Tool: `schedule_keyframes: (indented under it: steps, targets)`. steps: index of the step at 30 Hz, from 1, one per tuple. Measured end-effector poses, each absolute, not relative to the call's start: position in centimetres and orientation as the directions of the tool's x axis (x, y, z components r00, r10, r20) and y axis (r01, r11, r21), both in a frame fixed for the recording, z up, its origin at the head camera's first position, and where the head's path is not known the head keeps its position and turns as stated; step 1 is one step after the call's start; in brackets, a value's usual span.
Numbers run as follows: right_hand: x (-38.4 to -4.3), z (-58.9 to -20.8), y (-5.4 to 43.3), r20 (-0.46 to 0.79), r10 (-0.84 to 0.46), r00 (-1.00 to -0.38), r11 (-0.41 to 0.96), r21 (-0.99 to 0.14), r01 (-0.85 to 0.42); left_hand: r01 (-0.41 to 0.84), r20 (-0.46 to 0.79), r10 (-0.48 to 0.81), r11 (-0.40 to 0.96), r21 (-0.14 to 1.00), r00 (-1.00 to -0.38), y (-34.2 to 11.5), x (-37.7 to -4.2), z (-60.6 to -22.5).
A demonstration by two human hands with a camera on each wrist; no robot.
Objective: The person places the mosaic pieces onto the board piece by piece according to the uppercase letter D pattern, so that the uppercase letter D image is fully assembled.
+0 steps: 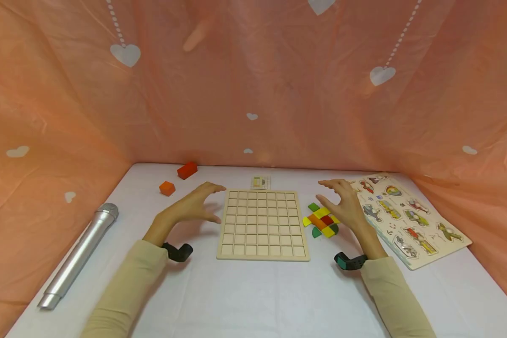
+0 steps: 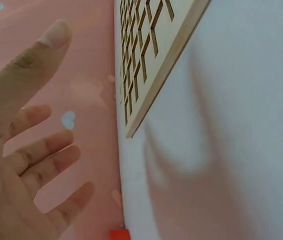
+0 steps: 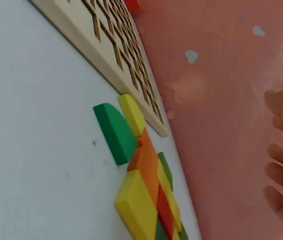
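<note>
A pale wooden grid board (image 1: 264,258) with square recesses lies flat in the middle of the table. My left hand (image 1: 193,204) hovers at its left side, fingers spread and thumb apart, holding nothing. On the other side my right hand (image 1: 345,204) is raised with thumb and fingers parted, also holding nothing. Beneath and beside the right hand is a cluster of coloured blocks (image 1: 319,221) in yellow, orange, red and green. In the right wrist view a green half-round block (image 3: 115,134) and a yellow block (image 3: 132,115) lie close to the board's edge.
Behind the board lies a small printed card (image 1: 260,182). An orange block (image 1: 166,188) and a red block (image 1: 187,170) sit at the back left. Along the left edge lies a silver microphone (image 1: 78,256); a picture puzzle board (image 1: 410,218) lies at the right. A pink curtain (image 1: 253,84) hangs behind.
</note>
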State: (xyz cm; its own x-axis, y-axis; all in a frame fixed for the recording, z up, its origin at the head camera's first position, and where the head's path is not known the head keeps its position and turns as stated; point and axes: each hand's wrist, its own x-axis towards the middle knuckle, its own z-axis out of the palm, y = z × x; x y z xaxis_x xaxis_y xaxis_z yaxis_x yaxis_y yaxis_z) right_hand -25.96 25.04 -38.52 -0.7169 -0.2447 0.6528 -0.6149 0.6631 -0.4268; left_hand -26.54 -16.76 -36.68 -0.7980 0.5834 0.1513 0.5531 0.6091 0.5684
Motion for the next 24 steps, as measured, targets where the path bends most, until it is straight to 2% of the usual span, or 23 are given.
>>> schedule_keyframes:
  steps: [8,15,21,24]
  targets:
    - [-26.3,-39.4,25.4,0.567,-0.229,-0.791,0.7,-0.469,-0.539,0.524,0.114,0.591,0.59,0.614,-0.798,-16.6,-27.3,-38.3]
    - [-26.8,-40.2,25.5,0.517,-0.235,-0.823,0.702,-0.496,-0.512,0.481,0.055,0.604,0.572,0.665,-0.795,-16.4,-27.5,-39.6]
    - [-27.1,-40.5,25.6,0.484,-0.241,-0.841,0.707,-0.506,-0.494,0.455,0.007,0.594,0.609,0.65,-0.805,-16.0,-27.6,-40.1]
    - [-27.3,-40.6,25.6,0.481,-0.244,-0.842,0.707,-0.506,-0.494,0.489,0.022,0.614,0.606,0.627,-0.789,-15.9,-27.6,-40.2]
